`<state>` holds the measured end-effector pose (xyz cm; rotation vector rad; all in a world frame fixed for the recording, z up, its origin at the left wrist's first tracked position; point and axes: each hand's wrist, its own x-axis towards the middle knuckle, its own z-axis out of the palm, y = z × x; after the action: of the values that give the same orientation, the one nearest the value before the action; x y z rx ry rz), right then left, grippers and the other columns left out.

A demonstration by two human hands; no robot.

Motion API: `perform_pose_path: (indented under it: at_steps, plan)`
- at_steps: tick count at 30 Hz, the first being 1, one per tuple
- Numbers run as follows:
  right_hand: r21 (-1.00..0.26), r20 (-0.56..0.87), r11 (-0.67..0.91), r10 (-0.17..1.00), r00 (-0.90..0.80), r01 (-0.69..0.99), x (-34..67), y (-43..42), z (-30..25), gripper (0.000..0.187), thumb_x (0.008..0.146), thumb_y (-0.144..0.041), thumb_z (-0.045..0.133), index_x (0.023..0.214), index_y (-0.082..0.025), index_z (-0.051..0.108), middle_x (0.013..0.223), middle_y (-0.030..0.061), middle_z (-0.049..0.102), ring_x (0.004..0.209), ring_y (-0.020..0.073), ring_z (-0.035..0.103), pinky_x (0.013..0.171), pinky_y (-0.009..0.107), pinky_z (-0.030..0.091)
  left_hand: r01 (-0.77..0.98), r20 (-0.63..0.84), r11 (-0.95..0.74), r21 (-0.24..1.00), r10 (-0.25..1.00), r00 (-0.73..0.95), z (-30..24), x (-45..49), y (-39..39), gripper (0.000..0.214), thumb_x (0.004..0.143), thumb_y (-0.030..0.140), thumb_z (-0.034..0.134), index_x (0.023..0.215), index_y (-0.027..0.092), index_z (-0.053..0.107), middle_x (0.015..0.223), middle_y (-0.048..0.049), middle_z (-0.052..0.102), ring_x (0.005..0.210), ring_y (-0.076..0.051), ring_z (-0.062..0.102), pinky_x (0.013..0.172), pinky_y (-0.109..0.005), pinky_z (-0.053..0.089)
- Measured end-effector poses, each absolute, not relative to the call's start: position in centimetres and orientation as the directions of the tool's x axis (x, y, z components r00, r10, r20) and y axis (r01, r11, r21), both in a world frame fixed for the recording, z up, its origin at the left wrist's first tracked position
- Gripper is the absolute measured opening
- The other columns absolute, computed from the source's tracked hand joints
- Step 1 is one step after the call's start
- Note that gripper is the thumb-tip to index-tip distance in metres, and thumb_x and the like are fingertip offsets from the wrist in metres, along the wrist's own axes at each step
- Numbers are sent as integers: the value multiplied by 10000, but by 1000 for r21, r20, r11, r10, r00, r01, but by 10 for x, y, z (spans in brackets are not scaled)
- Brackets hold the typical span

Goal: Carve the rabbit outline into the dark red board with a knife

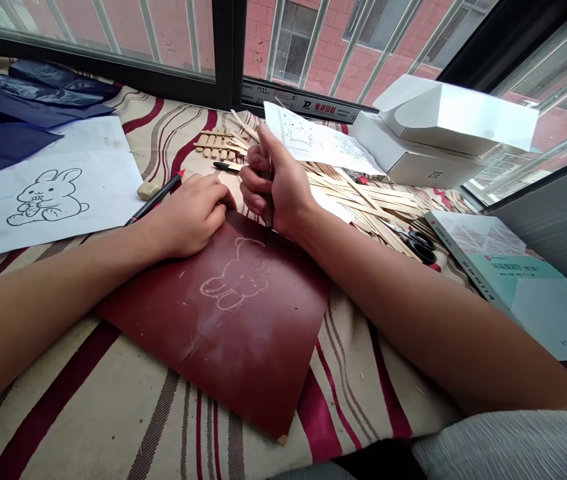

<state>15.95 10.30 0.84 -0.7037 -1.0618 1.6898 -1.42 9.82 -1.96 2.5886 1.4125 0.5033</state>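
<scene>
A reddish-brown board (243,360) lies tilted on the striped cloth, with a rabbit outline (236,283) in pale lines and some darker fine lines near its ear. My left hand (190,217) rests at the board's far left edge, its fingers bent over that edge and holding it. Wrapped in a fist, my right hand (278,183) grips a slim carving tool (269,223) almost upright. Its tip points down at the board's upper part, by the rabbit's ear; whether it touches is hard to tell. Most of the handle is hidden by my fingers.
A paper rabbit drawing (48,200) lies left, with an eraser (148,191) and a pen (156,198) beside it. Thin wooden strips (358,200), scissors (420,245), another drawn sheet (313,137), a white box (423,153) and a book (523,280) stand behind and right.
</scene>
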Motion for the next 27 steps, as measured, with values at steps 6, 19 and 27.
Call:
perform_pose_path:
  at_steps: [6,19,27]
  plan:
    - [-905,208,12,885,-417,-426,156,98,13,670,1032,-678,627,599,-233,376,551,-77,270,472,80,291,450,230,367,770,210,-542,336,840,500,-19,-15,99,323,917,293,442,1039,195,724,1179,-161,700,1194,-367,618,1102,-591,509]
    - [-944,190,85,931,-313,-319,148,93,20,526,1113,-409,622,680,-211,400,521,-90,374,442,51,316,412,191,270,804,184,-514,299,858,480,-15,-11,95,305,926,276,412,1025,194,688,1179,-155,692,1194,-357,613,1085,-569,514]
    - [-953,-133,-286,695,-706,-102,162,94,17,586,1111,-620,485,693,-220,387,506,-88,382,347,52,293,334,178,224,744,182,-531,406,844,504,-14,-13,92,358,964,332,406,1089,195,712,1203,-97,746,1202,-299,637,1129,-488,515]
